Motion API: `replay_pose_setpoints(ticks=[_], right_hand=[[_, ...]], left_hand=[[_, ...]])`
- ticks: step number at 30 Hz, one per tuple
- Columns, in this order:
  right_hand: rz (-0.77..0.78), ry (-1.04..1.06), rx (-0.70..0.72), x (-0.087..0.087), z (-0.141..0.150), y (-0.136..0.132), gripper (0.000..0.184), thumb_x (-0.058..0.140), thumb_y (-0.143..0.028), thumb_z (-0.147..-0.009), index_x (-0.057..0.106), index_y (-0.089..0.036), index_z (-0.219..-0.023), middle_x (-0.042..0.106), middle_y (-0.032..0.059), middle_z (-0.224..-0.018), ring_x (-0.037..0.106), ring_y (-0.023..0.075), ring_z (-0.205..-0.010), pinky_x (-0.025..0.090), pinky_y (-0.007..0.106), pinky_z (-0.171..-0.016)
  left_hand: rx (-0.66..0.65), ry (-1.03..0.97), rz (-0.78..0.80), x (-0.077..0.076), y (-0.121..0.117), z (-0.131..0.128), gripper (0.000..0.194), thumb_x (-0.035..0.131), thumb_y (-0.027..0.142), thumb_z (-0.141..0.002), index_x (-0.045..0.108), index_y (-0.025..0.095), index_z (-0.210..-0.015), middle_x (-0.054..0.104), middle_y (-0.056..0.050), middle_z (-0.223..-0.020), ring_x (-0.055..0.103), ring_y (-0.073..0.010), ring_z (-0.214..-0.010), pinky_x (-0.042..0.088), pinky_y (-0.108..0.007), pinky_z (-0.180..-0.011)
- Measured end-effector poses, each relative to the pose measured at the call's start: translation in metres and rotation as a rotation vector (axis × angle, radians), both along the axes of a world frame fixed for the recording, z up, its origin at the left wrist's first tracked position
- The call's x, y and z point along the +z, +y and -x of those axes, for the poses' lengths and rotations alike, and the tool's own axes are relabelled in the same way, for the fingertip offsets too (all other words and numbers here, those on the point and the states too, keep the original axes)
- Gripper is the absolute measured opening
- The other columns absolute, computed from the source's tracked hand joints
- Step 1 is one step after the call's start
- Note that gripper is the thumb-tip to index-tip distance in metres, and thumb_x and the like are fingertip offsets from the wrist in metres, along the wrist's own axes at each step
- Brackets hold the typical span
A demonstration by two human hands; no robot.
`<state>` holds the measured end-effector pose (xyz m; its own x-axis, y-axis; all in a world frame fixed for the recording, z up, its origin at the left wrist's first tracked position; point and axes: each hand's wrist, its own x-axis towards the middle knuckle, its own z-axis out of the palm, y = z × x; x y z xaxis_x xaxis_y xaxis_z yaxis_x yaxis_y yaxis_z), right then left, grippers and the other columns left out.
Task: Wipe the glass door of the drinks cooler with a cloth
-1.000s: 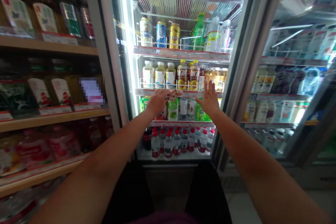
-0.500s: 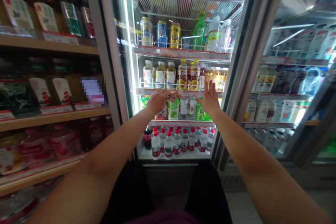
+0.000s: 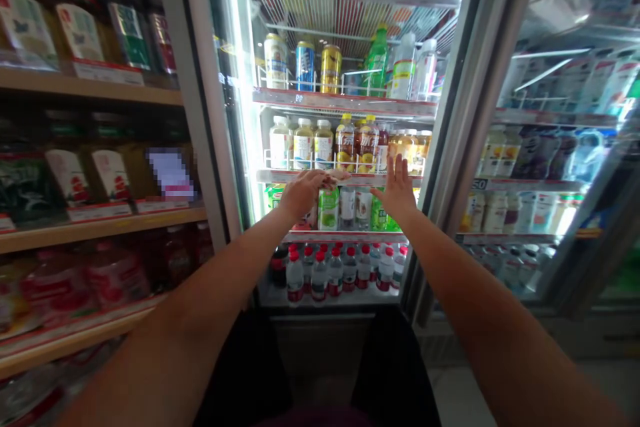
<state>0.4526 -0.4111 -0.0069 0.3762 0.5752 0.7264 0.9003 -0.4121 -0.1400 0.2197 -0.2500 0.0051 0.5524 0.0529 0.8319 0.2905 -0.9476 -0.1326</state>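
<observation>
My left hand (image 3: 301, 195) is closed on a crumpled, light-coloured cloth (image 3: 337, 177), which lies against the front edge of the middle shelf (image 3: 365, 179) in the drinks fridge. Only a small part of the cloth shows past the fingers. To the right, my right hand (image 3: 397, 188) is held up with its fingers apart and nothing in it, in front of the same shelf edge; whether it touches is unclear. Bottles with yellow caps (image 3: 345, 141) stand on that shelf behind the hands. Green-labelled drinks (image 3: 329, 209) sit on the shelf below.
Red-capped water bottles (image 3: 319, 277) fill the fridge floor. Cans (image 3: 305, 67) and a green bottle (image 3: 377, 60) stand on a higher wire shelf. Wooden shelves of bottled drinks (image 3: 80, 30) line the left. A metal door frame (image 3: 463, 127) borders the right, beside another fridge.
The view has shifted slightly. My left hand stays at the shelf edge with the cloth, whose visible part has changed shape a little. My right hand remains raised and spread.
</observation>
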Motion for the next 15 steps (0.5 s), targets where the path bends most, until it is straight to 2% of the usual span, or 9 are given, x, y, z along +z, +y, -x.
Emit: replay_pose_setpoints(ticks=[3, 10, 15], right_hand=[[0.003, 0.01, -0.005, 0.0007, 0.0006, -0.0003, 0.113, 0.068, -0.043, -0.1, -0.02, -0.02, -0.167, -0.013, 0.015, -0.176, -0.009, 0.0342, -0.164, 0.018, 0.063, -0.13], [0.031, 0.049, -0.038, 0.0059, 0.0091, -0.0041, 0.112, 0.071, -0.039, -0.099, -0.014, -0.018, -0.169, -0.012, 0.0143, -0.176, -0.01, 0.0318, -0.164, 0.017, 0.059, -0.131], [0.025, 0.042, -0.03, 0.0032, 0.0064, -0.0027, 0.11, 0.07, -0.041, -0.099, -0.012, -0.018, -0.169, -0.011, 0.0142, -0.177, -0.008, 0.0327, -0.164, 0.018, 0.061, -0.131]], left_hand=[[0.071, -0.076, 0.009, 0.0099, 0.0026, 0.0007, 0.035, 0.055, 0.004, -0.097, 0.07, 0.019, -0.126, 0.071, -0.01, -0.129, 0.065, -0.0312, -0.119, 0.053, -0.049, -0.106], [0.073, 0.011, -0.025, 0.0083, 0.0028, 0.0005, 0.03, 0.06, 0.004, -0.095, 0.074, 0.021, -0.115, 0.074, -0.007, -0.12, 0.068, -0.0279, -0.112, 0.057, -0.04, -0.097], [0.129, -0.082, -0.035, 0.0141, 0.0, 0.0026, 0.029, 0.058, 0.008, -0.099, 0.073, 0.021, -0.12, 0.073, -0.01, -0.126, 0.066, -0.0327, -0.117, 0.052, -0.05, -0.103]])
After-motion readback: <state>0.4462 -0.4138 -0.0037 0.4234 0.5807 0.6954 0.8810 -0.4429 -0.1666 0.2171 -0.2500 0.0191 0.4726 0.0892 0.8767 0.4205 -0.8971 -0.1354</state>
